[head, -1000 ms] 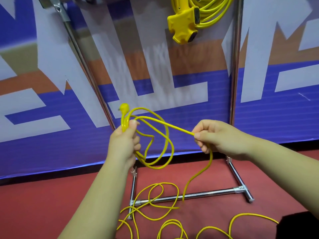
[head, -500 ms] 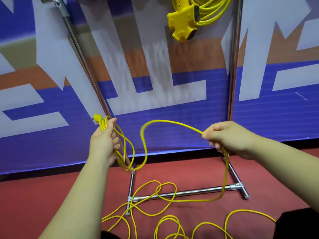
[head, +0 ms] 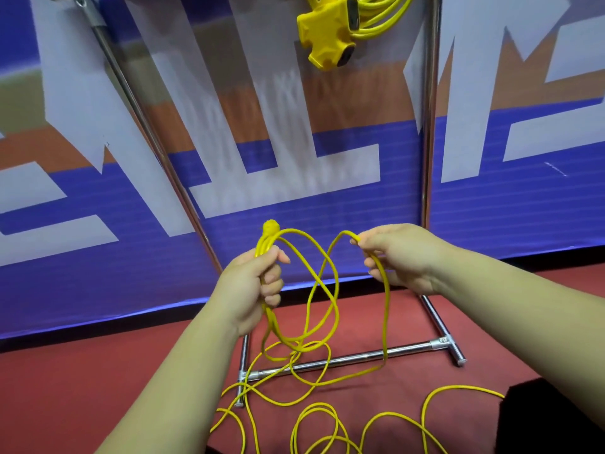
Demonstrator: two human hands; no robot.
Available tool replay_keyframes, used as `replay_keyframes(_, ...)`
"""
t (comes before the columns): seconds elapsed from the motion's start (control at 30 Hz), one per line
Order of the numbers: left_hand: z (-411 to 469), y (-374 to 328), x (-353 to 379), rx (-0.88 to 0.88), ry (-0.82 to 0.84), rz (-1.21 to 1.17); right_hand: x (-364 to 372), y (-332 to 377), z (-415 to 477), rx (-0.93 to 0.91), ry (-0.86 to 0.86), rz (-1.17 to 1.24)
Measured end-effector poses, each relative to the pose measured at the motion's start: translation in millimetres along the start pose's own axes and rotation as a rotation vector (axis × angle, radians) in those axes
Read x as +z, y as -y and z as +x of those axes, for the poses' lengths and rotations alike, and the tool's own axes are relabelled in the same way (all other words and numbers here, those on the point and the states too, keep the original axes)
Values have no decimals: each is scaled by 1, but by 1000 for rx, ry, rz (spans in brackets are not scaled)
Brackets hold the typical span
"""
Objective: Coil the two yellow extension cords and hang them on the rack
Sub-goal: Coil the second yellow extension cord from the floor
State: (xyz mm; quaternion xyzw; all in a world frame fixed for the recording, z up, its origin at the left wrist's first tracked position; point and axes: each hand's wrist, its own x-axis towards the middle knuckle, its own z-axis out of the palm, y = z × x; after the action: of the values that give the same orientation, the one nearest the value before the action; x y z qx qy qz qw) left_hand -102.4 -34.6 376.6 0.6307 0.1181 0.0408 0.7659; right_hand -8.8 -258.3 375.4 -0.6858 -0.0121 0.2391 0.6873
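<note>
My left hand (head: 253,283) is closed around a few gathered loops of a thin yellow extension cord (head: 330,290), with the plug end (head: 271,227) sticking up above the fist. My right hand (head: 397,257) pinches the same cord a short way to the right, and the cord drops from it to the floor. Loose cord (head: 314,417) lies in curls on the red floor below. A second yellow cord (head: 376,14), coiled with its multi-outlet head (head: 327,37), hangs at the top of the chrome rack (head: 429,126).
The rack's base bar (head: 347,358) and feet rest on the red floor, with cord draped across the bar. A blue, white and orange banner (head: 491,204) stands right behind the rack. A dark object (head: 540,417) sits at the lower right.
My hands have come closer together. The left hand moved right and the right hand brought a fresh length of cord toward it, forming another hanging loop.
</note>
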Motion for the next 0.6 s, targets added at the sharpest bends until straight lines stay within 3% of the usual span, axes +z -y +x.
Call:
replay_keyframes(0.27, 2, 5, 4, -29, -29, 38, -2, 13, 4, -121, -130, 138)
replay_keyframes(0.6, 3, 11, 4, -162, -52, 77, -9, 19, 4, -172, -122, 191)
